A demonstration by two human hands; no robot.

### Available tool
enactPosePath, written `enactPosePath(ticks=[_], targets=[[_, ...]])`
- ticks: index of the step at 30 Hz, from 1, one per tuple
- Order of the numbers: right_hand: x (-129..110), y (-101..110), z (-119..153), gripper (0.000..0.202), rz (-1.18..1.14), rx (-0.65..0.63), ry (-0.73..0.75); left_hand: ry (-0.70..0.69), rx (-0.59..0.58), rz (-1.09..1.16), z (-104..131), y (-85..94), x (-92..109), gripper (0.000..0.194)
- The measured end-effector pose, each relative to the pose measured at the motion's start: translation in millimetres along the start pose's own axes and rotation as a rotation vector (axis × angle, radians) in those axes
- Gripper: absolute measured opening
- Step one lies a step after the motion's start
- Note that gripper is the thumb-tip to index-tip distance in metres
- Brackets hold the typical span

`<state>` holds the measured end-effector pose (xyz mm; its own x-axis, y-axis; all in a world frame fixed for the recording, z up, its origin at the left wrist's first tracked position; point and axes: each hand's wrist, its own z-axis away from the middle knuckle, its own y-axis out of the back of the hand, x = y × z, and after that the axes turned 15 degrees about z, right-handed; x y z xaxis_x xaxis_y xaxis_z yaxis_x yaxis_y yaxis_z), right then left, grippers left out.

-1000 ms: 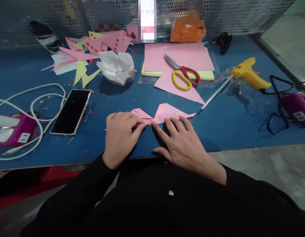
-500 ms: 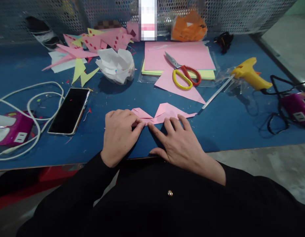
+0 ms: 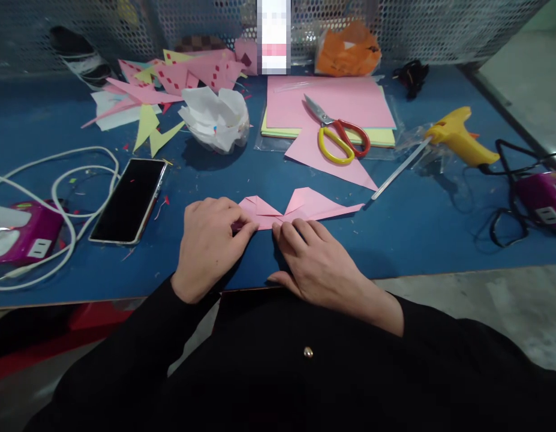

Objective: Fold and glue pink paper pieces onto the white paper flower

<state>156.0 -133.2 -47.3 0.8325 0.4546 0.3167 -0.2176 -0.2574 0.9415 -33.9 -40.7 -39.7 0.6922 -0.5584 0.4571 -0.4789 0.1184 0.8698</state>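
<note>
A folded pink paper (image 3: 304, 205) lies on the blue table near its front edge, with two raised peaks and a long point to the right. My left hand (image 3: 212, 243) pinches its left end between thumb and fingers. My right hand (image 3: 316, 258) rests over the paper's lower middle edge, fingertips bent and pressed on it, thumb out to the side on the table. Beyond the paper, red-and-yellow-handled scissors (image 3: 336, 137) lie on a pink sheet stack (image 3: 327, 99), with a cut pink piece (image 3: 313, 156) under them.
A phone (image 3: 129, 201), white cable and purple power strip (image 3: 39, 231) are at left. Behind are crumpled white paper (image 3: 217, 120) and pink and yellow scraps (image 3: 145, 129). A yellow glue gun (image 3: 460, 137) with a clear stick lies right, an orange packet (image 3: 347, 51) at the back.
My right hand has drawn its fingers closer together and curled them at the paper's middle edge. My left hand has shifted slightly left, still at the paper's left end.
</note>
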Motion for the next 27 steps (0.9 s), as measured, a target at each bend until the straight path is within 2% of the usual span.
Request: enactPosePath(ticks=[4, 10, 27], targets=[[0, -2, -3, 0.075, -0.044, 0.015, -0.011, 0.009, -0.014, 0.012, -1, 0.9, 1, 0.025], [-2, 0, -10, 0.074, -0.066, -0.031, -0.035, -0.003, 0.001, 0.012, 0, 1.9, 0, 0.025], [-6, 4, -15, 0.071, -0.012, -0.04, -0.025, 0.025, 0.003, 0.047, 9, 13.8, -17, 0.026]])
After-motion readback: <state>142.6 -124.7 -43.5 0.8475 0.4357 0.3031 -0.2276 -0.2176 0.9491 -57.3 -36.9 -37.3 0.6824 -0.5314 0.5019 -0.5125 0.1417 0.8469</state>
